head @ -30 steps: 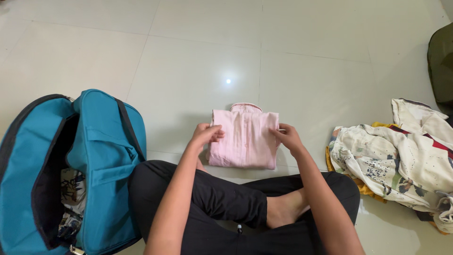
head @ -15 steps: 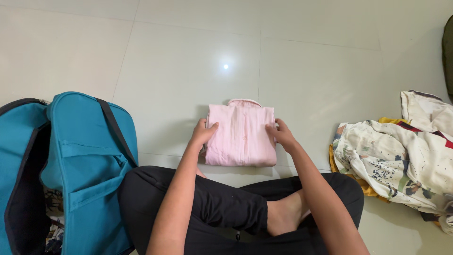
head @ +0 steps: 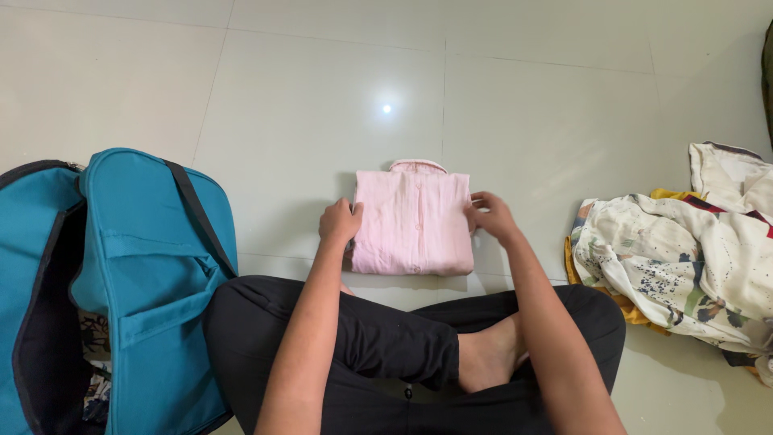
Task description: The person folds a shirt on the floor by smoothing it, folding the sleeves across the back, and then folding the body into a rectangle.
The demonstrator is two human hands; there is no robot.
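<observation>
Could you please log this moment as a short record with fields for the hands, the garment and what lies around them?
left hand: grip on the left edge of the folded pink shirt
right hand: fingers on the shirt's right edge
shirt: flat on the tiled floor, collar away from the person
left side: open teal bag
right side: heap of printed clothes

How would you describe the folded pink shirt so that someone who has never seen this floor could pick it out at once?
Start at the pale tiled floor, in front of the seated person's crossed legs. The pink shirt lies between the left hand and right hand. Unlike the heaped floral cloths or blue bag, it is a neat, plain, collared rectangle.
</observation>
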